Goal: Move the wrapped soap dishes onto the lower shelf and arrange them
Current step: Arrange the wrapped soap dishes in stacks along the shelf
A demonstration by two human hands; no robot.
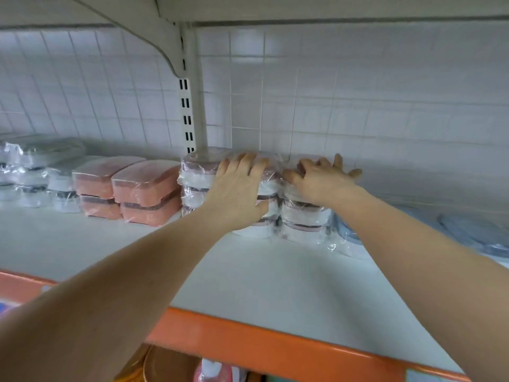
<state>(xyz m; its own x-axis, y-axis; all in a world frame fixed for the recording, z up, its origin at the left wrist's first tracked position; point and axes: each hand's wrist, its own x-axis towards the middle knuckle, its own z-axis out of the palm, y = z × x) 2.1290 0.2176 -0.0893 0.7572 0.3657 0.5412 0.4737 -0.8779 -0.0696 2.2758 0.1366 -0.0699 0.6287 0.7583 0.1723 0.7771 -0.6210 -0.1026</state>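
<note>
Placement apparently near done: left hand and right hand pressing flat-fingered on wrapped soap dish stacks right of upright post; only squaring left.

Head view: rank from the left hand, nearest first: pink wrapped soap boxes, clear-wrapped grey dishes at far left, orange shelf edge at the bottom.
1. Pink wrapped soap boxes, just left of the left hand.
2. Orange shelf edge, toward the camera.
3. Clear-wrapped grey dishes, far left by the wall.

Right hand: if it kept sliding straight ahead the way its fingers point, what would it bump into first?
Probably the white tiled wall just behind the wrapped stack that the right hand rests on, though depth is hard to judge.
</note>
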